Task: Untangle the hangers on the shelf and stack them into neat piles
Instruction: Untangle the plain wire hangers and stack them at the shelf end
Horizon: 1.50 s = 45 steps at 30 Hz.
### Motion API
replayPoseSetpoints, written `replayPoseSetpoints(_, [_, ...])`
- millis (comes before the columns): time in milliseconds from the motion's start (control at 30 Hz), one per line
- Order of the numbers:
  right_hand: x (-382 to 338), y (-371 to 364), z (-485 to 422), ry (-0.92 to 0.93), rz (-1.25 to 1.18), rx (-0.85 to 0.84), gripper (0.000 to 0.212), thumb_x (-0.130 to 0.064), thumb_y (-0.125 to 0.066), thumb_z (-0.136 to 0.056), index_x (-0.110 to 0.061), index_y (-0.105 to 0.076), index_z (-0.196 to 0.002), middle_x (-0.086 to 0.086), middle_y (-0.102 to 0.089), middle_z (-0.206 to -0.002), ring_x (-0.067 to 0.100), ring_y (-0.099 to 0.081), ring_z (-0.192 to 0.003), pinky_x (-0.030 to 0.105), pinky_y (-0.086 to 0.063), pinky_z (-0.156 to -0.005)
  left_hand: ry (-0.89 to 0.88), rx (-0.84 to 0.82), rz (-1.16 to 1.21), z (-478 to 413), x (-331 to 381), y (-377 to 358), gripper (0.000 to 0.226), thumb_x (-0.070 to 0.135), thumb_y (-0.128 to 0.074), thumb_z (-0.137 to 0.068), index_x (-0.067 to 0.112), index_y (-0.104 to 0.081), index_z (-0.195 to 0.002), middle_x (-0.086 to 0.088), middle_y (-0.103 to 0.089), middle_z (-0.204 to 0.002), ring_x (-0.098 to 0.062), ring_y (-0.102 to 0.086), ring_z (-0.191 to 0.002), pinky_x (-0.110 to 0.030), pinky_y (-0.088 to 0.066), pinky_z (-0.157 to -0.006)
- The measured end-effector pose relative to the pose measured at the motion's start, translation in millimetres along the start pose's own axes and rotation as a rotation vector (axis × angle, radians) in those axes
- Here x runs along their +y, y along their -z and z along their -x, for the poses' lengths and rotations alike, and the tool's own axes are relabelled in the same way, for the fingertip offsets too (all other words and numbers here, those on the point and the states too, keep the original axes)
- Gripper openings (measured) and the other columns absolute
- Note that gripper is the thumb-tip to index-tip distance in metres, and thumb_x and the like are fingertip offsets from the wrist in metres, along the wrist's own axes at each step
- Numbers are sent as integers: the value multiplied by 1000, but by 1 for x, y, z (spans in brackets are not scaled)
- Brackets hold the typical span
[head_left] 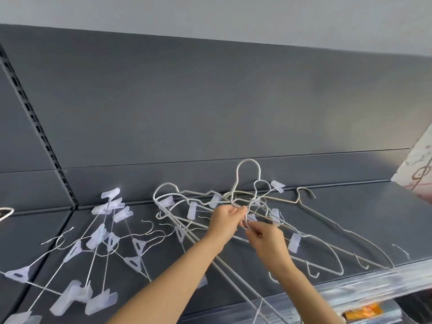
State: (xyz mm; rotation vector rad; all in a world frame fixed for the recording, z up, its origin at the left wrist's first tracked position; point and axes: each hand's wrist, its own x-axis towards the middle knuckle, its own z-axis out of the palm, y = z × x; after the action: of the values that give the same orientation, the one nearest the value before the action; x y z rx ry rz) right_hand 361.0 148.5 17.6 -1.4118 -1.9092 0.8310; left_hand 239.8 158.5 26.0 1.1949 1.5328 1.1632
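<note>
1. Pinching wire at the knot of the white hanger tangle [233,201] on the shelf [362,218], the left hand [225,220] and right hand [266,239] almost touch.
2. Judgement: steady the tangle with one hand and slide one hook out along its curve, with no yanking.
3. Clip hangers [113,240] lie left of the tangle.
4. No writing is readable; right of the tangle, a patterned panel [418,164] shows only drawings.

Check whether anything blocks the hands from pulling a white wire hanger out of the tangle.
Nothing separates them: the left hand and right hand grip wires in the tangle of white wire hangers. Its other wires and translucent plastic clips interlace around that spot, likely snagging any pull.
</note>
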Motion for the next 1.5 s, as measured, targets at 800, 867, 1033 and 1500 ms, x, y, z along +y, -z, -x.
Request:
replayPoseSetpoints(800, [102,51,-65,-187,668,29,25,-21,-43,-93,-9,-65,-95,7,-64,-104,28,-56,-99,33,-41,-84,331,142,-608,-30,-27,-66,37,20,-62,-81,13,-38,-108,-6,-60,-111,-26,-62,-98,-33,-49,-70])
replayPoseSetpoints(867, [103,50,-68,-192,678,21,24,-19,-43,-93,-9,-65,-96,7,-62,-106,27,-55,-100,32,-40,-84,358,157,-548,-31,-26,-66,35,10,-58,-82,11,-39,-111,-9,-59,-113,-27,-62,-99,-35,-51,-73])
replayPoseSetpoints(1033, [97,56,-68,-183,558,71,20,-16,-41,-92,-6,-59,-92,8,-63,-96,29,-57,-90,33,-42,-70,309,199,-280,-25,-20,-49,26,1,-57,-75,10,-39,-92,-2,-51,-87,-24,-59,-78,-32,-53,-64])
replayPoseSetpoints(1500, [64,88,-51,-131,110,116,15,-11,-55,-85,-17,-64,-74,-6,-53,-54,20,-43,-59,31,-39,-61,383,112,426,1,13,-4,6,2,-58,-86,5,-57,-82,-12,-61,-67,-23,-64,-59,-34,-58,-63])
